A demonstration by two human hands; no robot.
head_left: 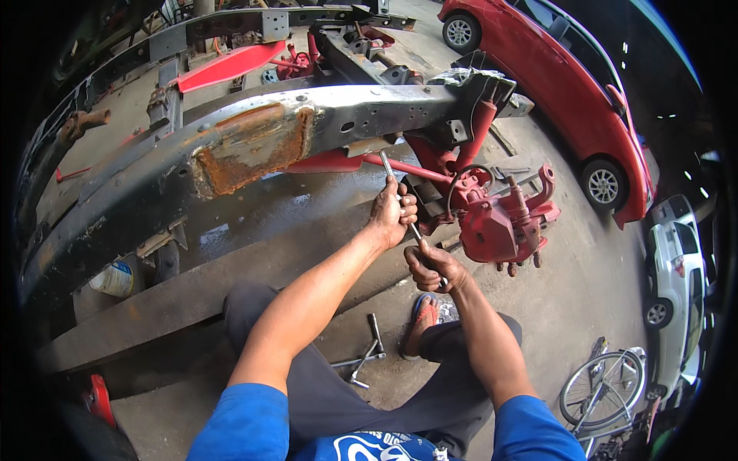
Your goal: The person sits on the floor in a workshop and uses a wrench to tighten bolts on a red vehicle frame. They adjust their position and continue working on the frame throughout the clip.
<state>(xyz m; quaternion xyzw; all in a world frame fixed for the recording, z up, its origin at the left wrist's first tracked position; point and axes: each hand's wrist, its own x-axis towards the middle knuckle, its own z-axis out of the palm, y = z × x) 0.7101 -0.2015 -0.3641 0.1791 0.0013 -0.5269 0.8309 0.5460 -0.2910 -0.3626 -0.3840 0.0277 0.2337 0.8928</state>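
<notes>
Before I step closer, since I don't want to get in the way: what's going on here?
The person's left hand and right hand both grip a slim metal bar, the left one farther out. The bar's far end points toward the black vehicle frame; whether it touches anything is unclear. A red hub assembly sits to the right, and a metal tool lies on the floor.

You've got bright, diffuse light mid-frame; the bar tool (pixel 416 232) reads fairly sharp. Glare washes out the top of the black frame rail (pixel 330 121), and the wet floor (pixel 296 206) reflects bright patches left of centre. Your fisheye bends the white car (pixel 683 280) far right. Corners black, blue fringe upper right, far background soft.
</notes>
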